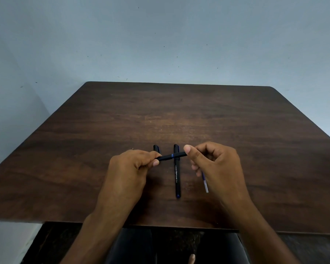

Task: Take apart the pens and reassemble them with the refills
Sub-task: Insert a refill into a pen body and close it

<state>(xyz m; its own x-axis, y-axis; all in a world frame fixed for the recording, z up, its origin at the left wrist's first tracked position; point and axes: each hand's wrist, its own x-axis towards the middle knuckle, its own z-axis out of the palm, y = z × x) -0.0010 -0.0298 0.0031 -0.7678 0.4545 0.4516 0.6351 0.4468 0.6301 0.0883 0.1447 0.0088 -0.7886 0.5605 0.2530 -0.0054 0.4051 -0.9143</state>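
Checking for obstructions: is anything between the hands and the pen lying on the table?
The black pen lies uncovered between the left hand and right hand, but both hands hold a pen barrel that crosses above its capped end.

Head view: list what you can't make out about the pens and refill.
- Held pen: both ends hidden inside the left hand and right hand, so whether it is coming apart is unclear.
- Refill: upper part hidden behind the right hand's fingers.
- Black piece beyond the left hand: mostly covered, so cap or whole pen cannot be told.
- Lying pen: smaller print too small.
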